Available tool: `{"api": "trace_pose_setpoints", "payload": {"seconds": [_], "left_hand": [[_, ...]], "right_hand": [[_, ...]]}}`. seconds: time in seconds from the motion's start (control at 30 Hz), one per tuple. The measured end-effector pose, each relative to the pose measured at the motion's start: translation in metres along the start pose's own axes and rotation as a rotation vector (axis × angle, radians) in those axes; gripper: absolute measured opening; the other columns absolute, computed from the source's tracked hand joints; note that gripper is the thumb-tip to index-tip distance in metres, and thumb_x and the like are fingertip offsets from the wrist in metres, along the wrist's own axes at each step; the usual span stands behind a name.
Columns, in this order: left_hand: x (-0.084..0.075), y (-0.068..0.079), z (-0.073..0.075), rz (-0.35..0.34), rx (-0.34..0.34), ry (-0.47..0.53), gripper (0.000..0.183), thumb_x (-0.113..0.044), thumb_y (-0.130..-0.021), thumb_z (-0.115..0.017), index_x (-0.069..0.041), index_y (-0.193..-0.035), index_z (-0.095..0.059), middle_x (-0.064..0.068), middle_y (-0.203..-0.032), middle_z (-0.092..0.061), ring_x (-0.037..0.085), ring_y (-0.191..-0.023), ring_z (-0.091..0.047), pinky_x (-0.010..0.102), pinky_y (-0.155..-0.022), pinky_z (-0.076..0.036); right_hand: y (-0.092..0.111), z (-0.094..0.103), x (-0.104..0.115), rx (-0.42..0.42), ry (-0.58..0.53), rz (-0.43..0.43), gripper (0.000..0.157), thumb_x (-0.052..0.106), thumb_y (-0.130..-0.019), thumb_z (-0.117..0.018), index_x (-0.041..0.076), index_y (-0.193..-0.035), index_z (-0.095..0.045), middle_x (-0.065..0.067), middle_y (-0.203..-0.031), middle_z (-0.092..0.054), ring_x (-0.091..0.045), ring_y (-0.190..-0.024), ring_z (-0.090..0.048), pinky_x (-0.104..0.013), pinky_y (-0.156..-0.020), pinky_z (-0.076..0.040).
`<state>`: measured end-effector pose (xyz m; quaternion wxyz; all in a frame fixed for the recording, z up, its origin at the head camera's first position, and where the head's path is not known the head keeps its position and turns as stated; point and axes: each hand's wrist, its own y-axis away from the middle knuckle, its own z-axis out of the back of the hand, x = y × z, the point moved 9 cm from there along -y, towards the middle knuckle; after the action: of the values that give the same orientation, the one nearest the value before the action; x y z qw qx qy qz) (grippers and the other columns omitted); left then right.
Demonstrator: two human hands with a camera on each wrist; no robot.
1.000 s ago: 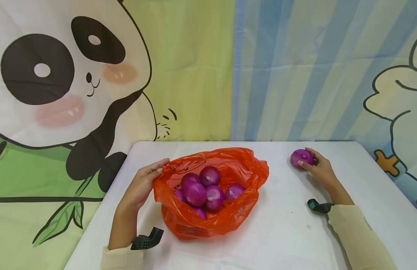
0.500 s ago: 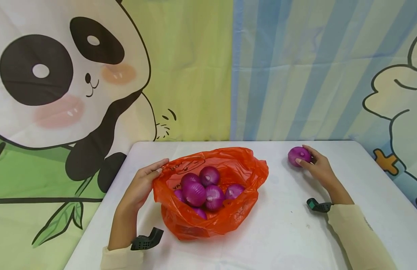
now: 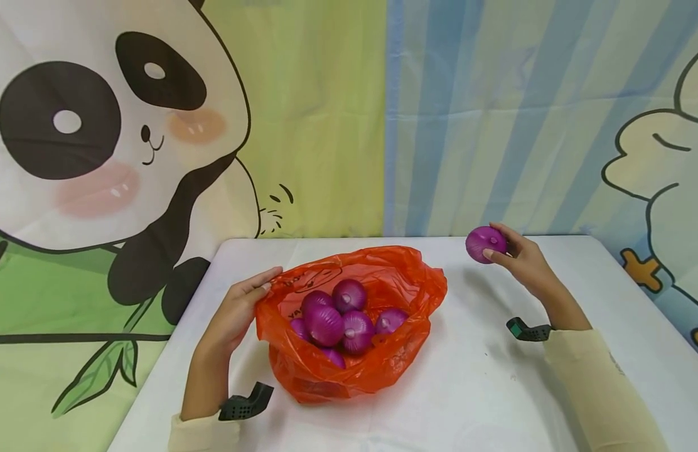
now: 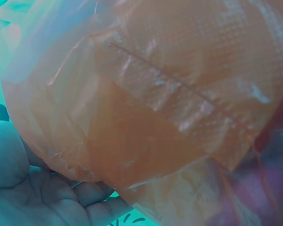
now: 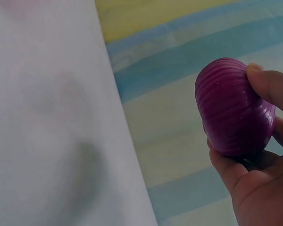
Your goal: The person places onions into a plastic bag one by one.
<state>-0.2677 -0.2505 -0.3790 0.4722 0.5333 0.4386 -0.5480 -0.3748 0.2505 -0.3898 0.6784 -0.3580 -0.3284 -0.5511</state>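
Observation:
A purple onion is raised off the table near its far right side, held by my right hand. In the right wrist view the thumb and fingers grip that onion from either side. Left of centre stands a red plastic bag, its mouth spread wide, with several purple onions piled inside. My left hand holds the bag's left rim between thumb and fingers. Close up in the left wrist view, the bag's film covers part of the left hand.
The white table carries the bag and has its far edge against a printed backdrop. A panda picture covers the backdrop's left, with blue stripes to the right. Each wrist wears a small black device.
My right hand has lifted the onion up from the table and moved it slightly left and away. The left hand and the bag stay almost where they were.

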Motion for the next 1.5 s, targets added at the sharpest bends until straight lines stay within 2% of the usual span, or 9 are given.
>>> {"api": "trace_pose_setpoints", "payload": {"seconds": [0.13, 0.2, 0.4, 0.6, 0.83, 0.97, 1.17, 1.33, 1.5], "left_hand": [[0.000, 0.001, 0.000, 0.006, -0.009, -0.002, 0.043, -0.008, -0.104, -0.035, 0.002, -0.146, -0.040, 0.019, -0.147, -0.042, 0.029, -0.129, -0.048, 0.033, -0.094, -0.047], [0.001, 0.002, 0.000, 0.012, -0.012, -0.005, 0.043, -0.008, -0.104, -0.034, 0.002, -0.146, -0.040, 0.019, -0.147, -0.042, 0.028, -0.129, -0.048, 0.032, -0.094, -0.047], [0.001, 0.005, 0.001, 0.018, -0.013, -0.008, 0.043, -0.008, -0.104, -0.035, 0.000, -0.147, -0.040, 0.018, -0.147, -0.041, 0.030, -0.130, -0.047, 0.038, -0.097, -0.044], [0.000, 0.006, 0.001, 0.029, -0.011, -0.010, 0.043, -0.009, -0.104, -0.035, -0.002, -0.147, -0.041, 0.017, -0.148, -0.041, 0.031, -0.131, -0.046, 0.041, -0.097, -0.044], [0.001, 0.006, -0.001, 0.014, -0.006, -0.007, 0.044, -0.008, -0.104, -0.034, 0.001, -0.147, -0.039, 0.018, -0.148, -0.040, 0.030, -0.131, -0.046, 0.036, -0.096, -0.045], [0.002, 0.004, -0.004, 0.001, 0.003, 0.003, 0.043, -0.007, -0.104, -0.034, 0.002, -0.146, -0.040, 0.018, -0.147, -0.041, 0.031, -0.131, -0.045, 0.036, -0.096, -0.046], [0.003, 0.003, -0.007, 0.012, 0.017, 0.002, 0.043, -0.008, -0.104, -0.036, 0.000, -0.146, -0.040, 0.018, -0.148, -0.041, 0.032, -0.132, -0.044, 0.035, -0.094, -0.048], [0.003, 0.004, -0.005, 0.027, 0.002, -0.003, 0.043, -0.008, -0.104, -0.036, 0.000, -0.146, -0.041, 0.018, -0.148, -0.041, 0.032, -0.132, -0.045, 0.037, -0.095, -0.047], [0.002, 0.000, -0.009, 0.026, 0.013, 0.003, 0.043, -0.008, -0.104, -0.036, -0.001, -0.146, -0.041, 0.017, -0.148, -0.041, 0.031, -0.133, -0.043, 0.037, -0.096, -0.046]], "right_hand": [[-0.003, -0.002, 0.021, 0.028, -0.096, 0.024, 0.073, 0.026, -0.093, -0.067, 0.015, -0.154, -0.028, -0.018, -0.147, -0.038, -0.034, -0.129, -0.040, -0.019, -0.084, -0.051], [-0.005, -0.002, 0.032, 0.035, -0.138, 0.048, 0.071, 0.022, -0.093, -0.067, 0.015, -0.153, -0.031, -0.016, -0.145, -0.040, -0.030, -0.126, -0.042, -0.016, -0.081, -0.050], [-0.005, -0.004, 0.076, 0.073, -0.228, 0.155, 0.066, 0.012, -0.092, -0.067, 0.018, -0.151, -0.038, -0.012, -0.141, -0.043, -0.021, -0.120, -0.046, -0.020, -0.083, -0.053], [-0.002, -0.016, 0.120, 0.143, -0.306, 0.283, 0.062, 0.003, -0.092, -0.063, 0.012, -0.149, -0.040, -0.012, -0.138, -0.047, -0.022, -0.118, -0.051, -0.024, -0.086, -0.053], [0.001, -0.042, 0.159, 0.307, -0.459, 0.455, 0.062, -0.010, -0.087, -0.060, 0.005, -0.145, -0.043, -0.014, -0.134, -0.050, -0.028, -0.116, -0.053, -0.032, -0.087, -0.054], [0.005, -0.060, 0.176, 0.426, -0.520, 0.542, 0.063, -0.010, -0.086, -0.060, 0.004, -0.144, -0.043, -0.015, -0.136, -0.051, -0.031, -0.117, -0.054, -0.037, -0.088, -0.054], [0.010, -0.090, 0.204, 0.586, -0.585, 0.619, 0.060, -0.001, -0.088, -0.064, 0.004, -0.145, -0.043, -0.017, -0.144, -0.045, -0.036, -0.121, -0.051, -0.044, -0.091, -0.052], [0.013, -0.116, 0.225, 0.677, -0.582, 0.658, 0.059, 0.002, -0.089, -0.064, 0.005, -0.144, -0.045, -0.018, -0.143, -0.046, -0.039, -0.121, -0.050, -0.048, -0.093, -0.050], [0.019, -0.138, 0.239, 0.773, -0.570, 0.672, 0.057, 0.000, -0.089, -0.062, 0.001, -0.143, -0.043, -0.019, -0.142, -0.045, -0.041, -0.120, -0.050, -0.051, -0.095, -0.048]]}}
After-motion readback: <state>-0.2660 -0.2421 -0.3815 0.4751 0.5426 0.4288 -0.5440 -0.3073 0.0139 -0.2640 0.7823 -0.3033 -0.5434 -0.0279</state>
